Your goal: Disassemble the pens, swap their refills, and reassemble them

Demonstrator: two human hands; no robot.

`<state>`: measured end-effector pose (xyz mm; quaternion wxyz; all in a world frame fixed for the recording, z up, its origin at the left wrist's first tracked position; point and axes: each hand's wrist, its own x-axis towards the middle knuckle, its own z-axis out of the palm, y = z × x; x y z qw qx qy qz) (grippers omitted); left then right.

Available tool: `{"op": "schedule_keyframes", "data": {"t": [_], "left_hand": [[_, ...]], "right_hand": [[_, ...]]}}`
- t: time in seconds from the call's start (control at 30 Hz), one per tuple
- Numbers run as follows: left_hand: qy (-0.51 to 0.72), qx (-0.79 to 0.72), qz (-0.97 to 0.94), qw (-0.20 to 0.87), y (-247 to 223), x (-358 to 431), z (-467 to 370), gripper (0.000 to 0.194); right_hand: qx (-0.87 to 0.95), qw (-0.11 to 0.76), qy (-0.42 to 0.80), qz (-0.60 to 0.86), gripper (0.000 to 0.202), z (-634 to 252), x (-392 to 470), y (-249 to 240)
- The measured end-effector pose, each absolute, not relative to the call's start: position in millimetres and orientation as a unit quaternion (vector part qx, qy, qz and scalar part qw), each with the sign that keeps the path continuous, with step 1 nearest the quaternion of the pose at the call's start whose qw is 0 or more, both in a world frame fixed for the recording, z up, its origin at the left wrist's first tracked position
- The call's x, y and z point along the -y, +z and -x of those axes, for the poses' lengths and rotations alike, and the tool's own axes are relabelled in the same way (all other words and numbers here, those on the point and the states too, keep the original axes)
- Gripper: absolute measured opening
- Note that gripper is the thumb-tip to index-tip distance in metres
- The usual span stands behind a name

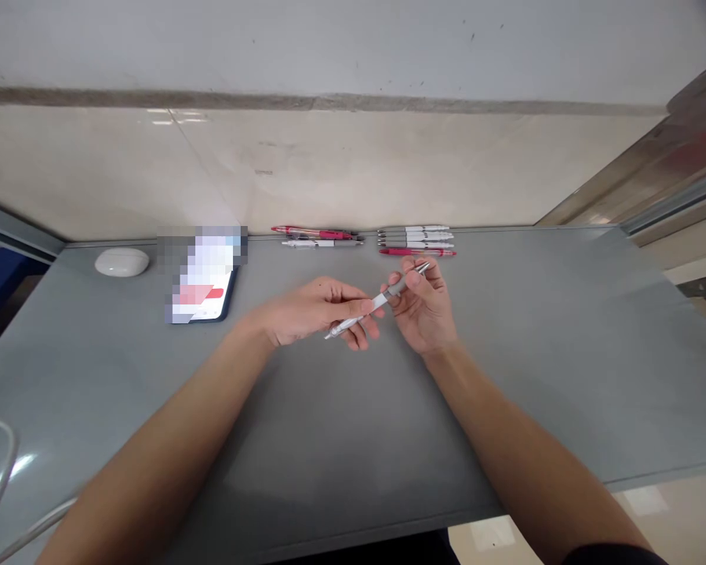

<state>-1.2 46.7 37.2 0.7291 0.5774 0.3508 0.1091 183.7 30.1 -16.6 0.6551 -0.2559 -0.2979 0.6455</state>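
A white and grey ballpoint pen (380, 300) is held aslant above the middle of the table, its metal tip up to the right. My left hand (323, 308) pinches the white barrel near the clicker end. Around the grey grip, close to the tip, the fingers of my right hand (423, 314) are closed. Beyond my hands lie two groups of pens by the wall. The left group has red pens (323, 233) and a white pen (318, 243); the right group has several white pens (427, 235) with a red pen (417, 252) in front.
A phone (212, 278) with a lit, partly blurred screen lies left of my hands on the grey table (329, 455). Farther left sits a white rounded case (122, 262). A white cable (9, 463) crosses the lower left corner. The tiled wall (353, 173) bounds the table's back edge.
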Motion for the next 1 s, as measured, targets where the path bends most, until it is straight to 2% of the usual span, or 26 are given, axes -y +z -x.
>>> {"op": "schedule_keyframes", "data": {"t": [0.47,0.73,1.0], "left_hand": [[0.174,-0.403,-0.705,0.557,37.8,-41.4,-6.4,0.034],[0.147,-0.394,-0.665,0.617,37.3,-42.7,-1.9,0.039],[0.101,-0.363,-0.629,0.679,47.9,-39.5,2.8,0.038]], "right_hand": [[0.289,0.688,0.583,0.322,0.017,-179.9,-30.9,-14.6],[0.293,0.677,0.586,0.336,0.017,-177.0,-28.3,-9.0],[0.304,0.659,0.625,0.287,0.019,-181.5,-30.3,-14.7]]}}
